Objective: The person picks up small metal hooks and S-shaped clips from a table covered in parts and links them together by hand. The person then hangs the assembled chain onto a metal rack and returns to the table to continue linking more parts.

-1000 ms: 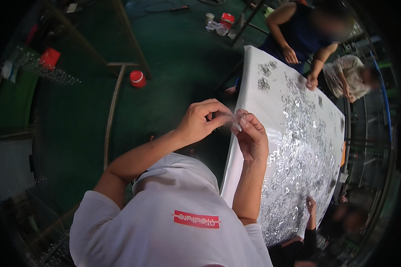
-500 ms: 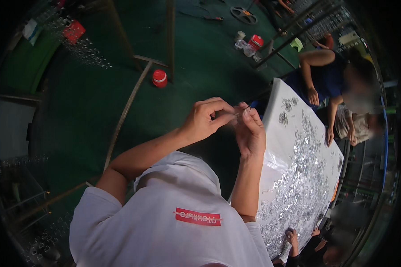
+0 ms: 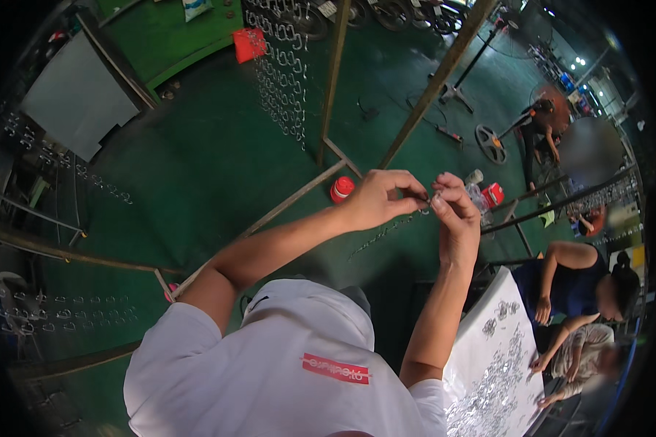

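Two narrow pinches mid-frame: left hand, right hand, fingers holding strand of shiny loops; smooth white table, lower right, strewn with wiry pieces.

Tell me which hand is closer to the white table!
Right. The right hand is up and left of the white table in the picture; the left hand is farther left, farther from it.

A white-topped table bears many small shiny pieces, with dark clumps toward one corner.
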The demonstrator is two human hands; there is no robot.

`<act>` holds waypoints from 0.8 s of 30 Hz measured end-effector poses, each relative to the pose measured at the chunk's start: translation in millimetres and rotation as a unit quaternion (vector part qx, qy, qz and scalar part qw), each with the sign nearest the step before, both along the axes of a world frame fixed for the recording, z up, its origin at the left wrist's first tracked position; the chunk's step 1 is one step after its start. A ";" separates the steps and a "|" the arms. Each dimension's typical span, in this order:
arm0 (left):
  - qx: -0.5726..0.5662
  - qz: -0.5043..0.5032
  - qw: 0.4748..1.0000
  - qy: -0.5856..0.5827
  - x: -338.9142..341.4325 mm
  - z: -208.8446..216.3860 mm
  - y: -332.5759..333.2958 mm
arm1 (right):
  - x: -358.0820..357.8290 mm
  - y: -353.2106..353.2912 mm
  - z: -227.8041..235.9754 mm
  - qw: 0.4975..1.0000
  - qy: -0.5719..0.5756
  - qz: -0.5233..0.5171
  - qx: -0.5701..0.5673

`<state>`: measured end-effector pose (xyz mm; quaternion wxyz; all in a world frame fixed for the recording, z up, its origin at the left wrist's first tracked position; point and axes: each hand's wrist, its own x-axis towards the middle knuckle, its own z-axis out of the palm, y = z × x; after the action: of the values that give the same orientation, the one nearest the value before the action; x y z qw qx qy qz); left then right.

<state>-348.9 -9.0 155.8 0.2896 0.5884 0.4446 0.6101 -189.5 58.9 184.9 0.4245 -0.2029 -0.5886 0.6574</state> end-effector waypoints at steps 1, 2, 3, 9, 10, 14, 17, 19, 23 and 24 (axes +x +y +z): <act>-0.002 0.005 1.000 -0.015 -8.1 5.5 3.6 | -10.2 7.9 5.3 1.000 0.007 0.023 0.000; -0.042 -0.005 0.998 -0.056 -16.1 10.5 6.4 | -20.1 16.2 10.6 0.999 0.012 0.046 -0.001; -0.027 0.008 0.999 -0.028 -25.7 16.4 10.8 | -30.0 24.7 15.8 0.997 0.021 0.071 -0.001; 0.047 0.150 0.988 -0.001 -71.3 64.4 25.7 | -90.3 72.9 52.0 0.989 0.047 0.135 0.030; 0.059 0.190 0.980 0.022 -78.3 74.3 25.0 | -100.4 79.6 58.0 0.988 0.050 0.143 0.038; 0.125 0.335 0.923 0.139 -90.9 114.5 37.1 | -136.6 102.5 80.0 0.980 0.057 0.178 0.068; 0.108 0.385 0.904 0.152 -98.7 136.8 50.2 | -160.6 118.3 91.4 0.974 0.072 0.195 0.093; 0.108 0.413 0.887 0.173 -104.7 145.8 58.6 | -173.3 129.4 97.4 0.971 0.073 0.203 0.102; 0.135 0.471 0.847 0.207 -116.0 160.2 72.9 | -197.3 146.2 110.1 0.965 0.083 0.212 0.130; 0.110 0.481 0.846 0.203 -118.5 163.2 74.5 | -203.7 149.2 113.9 0.964 0.086 0.216 0.132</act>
<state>-467.4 65.5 319.0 -0.2035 0.4392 0.6509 0.5848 -393.2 208.0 298.8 0.3446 0.0442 -0.6609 0.6652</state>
